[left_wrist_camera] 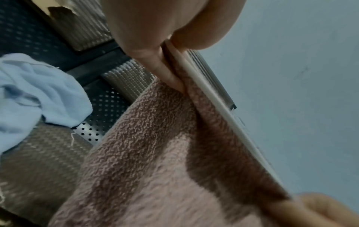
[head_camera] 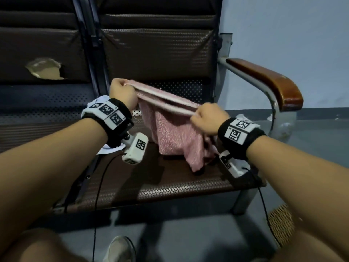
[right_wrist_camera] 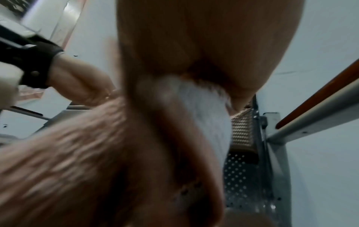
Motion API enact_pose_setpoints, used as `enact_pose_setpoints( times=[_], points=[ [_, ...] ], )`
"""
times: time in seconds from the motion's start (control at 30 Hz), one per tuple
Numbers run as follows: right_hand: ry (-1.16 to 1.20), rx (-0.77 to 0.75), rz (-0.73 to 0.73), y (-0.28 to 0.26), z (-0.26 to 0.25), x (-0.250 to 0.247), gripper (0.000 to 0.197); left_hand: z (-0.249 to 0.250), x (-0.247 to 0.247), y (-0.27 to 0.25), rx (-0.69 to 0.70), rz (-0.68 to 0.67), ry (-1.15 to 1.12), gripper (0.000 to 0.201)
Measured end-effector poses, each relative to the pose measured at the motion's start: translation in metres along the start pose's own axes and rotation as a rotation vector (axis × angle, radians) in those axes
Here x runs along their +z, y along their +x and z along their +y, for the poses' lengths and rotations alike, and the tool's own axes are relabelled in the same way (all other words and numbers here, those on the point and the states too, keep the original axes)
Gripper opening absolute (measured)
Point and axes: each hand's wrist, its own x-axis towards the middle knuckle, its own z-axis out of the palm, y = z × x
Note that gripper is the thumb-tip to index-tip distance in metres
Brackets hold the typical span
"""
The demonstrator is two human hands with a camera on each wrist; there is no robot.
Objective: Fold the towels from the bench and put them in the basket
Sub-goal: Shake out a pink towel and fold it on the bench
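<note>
Pink towel (head_camera: 175, 133) hangs doubled above the bench seat (head_camera: 170, 186), and its lower part rests on the seat. The left hand (head_camera: 120, 91) pinches the top edge at 10 o'clock, the right hand (head_camera: 209, 118) grips it at 4 o'clock. Pale blue towel (left_wrist_camera: 33, 92) lies on the seat at 9 o'clock. Wicker basket (head_camera: 281, 224) stands on the floor at 5 o'clock.
</note>
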Motion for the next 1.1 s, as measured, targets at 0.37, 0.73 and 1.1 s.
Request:
enact_pose_setpoints(
  times=[0.37,0.73,1.1],
  points=[
    [-0.133,-0.101,0.026,0.002,0.03,-0.016,0.044,0.001,-0.011,0.0,-0.004,0.026,0.0,0.038],
    [-0.097,-0.251,0.204,-0.016,0.034,-0.019,0.012,-0.019,-0.029,0.004,-0.034,-0.07,0.1,0.031],
    [0.023,-0.02,0.129,-0.011,0.04,-0.027,0.022,-0.01,-0.033,-0.002,0.194,-0.071,0.443,0.044]
  ],
)
